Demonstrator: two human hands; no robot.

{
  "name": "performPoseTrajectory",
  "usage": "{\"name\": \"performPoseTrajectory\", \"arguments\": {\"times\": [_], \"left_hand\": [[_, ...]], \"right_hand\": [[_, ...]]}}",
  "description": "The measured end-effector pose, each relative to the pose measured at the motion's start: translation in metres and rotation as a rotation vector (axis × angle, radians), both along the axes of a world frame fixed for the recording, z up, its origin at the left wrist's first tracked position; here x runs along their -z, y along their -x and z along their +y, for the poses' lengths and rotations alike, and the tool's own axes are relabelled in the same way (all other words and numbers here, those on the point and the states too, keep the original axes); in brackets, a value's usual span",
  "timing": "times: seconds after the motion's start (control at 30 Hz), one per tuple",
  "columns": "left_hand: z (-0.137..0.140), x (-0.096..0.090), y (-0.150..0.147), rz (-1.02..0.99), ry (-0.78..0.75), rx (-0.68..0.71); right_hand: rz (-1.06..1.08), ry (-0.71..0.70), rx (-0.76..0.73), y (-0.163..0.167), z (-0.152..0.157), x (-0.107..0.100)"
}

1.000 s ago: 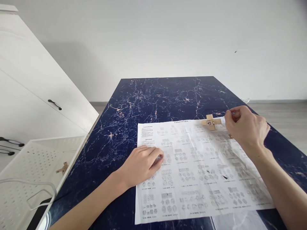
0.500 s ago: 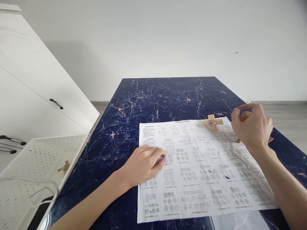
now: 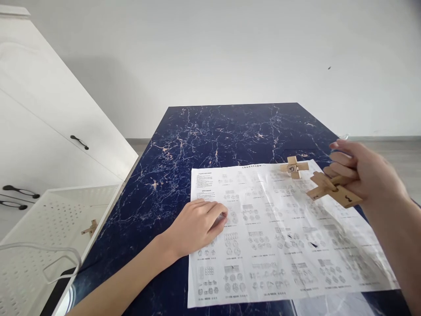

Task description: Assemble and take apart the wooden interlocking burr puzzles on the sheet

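sticking out at about eight o'clock from the right hand, the big wooden cross is just below the fingers, over the right part of the paper sheet. i can't tell if it touches the sheet. its long way runs from ten o'clock to four o'clock, with the four o'clock end close by the palm. the right hand is nearer; from the left hand the cross is well away, between two and three o'clock.

the right hand's fingers are bent in, the pointing finger less so, and they seem to have hold of one arm of the cross, though the grip itself is hidden. the left hand rests on the sheet, loosely bent, with nothing in it that i can see.

the big cross is light brown wood, with flat arms and dark marks drawn on two of them. at ten o'clock from it, a small wooden cross with a round mark like a g sits by the sheet's top edge. under it all is a dark blue table with thin white lines.
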State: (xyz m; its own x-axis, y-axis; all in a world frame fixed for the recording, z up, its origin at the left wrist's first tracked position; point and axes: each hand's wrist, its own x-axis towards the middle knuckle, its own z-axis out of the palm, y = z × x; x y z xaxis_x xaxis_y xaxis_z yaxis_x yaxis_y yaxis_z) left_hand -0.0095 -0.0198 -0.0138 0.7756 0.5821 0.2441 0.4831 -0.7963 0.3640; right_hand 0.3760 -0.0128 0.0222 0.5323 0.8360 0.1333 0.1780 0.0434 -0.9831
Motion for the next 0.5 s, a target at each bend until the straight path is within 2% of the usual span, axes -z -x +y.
{"name": "performPoseTrajectory", "arguments": {"times": [0.07, 0.17, 0.3, 0.43, 0.5], "left_hand": [[0.000, -0.001, -0.001, 0.007, 0.010, -0.004], [0.000, 0.000, -0.001, -0.003, 0.008, -0.016], [-0.001, 0.003, -0.003, -0.083, -0.001, -0.021], [-0.006, 0.001, -0.006, -0.127, 0.035, -0.015], [-0.009, -0.001, -0.009, -0.133, 0.051, 0.005]], "right_hand": [[0.262, 0.119, -0.107, 0.009, 0.000, -0.004], [0.445, 0.130, -0.169, 0.031, -0.001, -0.003], [0.594, 0.131, -0.221, 0.069, -0.007, 0.007], [0.641, 0.103, -0.253, 0.110, -0.021, 0.018], [0.651, 0.104, -0.318, 0.126, -0.028, 0.021]]}}
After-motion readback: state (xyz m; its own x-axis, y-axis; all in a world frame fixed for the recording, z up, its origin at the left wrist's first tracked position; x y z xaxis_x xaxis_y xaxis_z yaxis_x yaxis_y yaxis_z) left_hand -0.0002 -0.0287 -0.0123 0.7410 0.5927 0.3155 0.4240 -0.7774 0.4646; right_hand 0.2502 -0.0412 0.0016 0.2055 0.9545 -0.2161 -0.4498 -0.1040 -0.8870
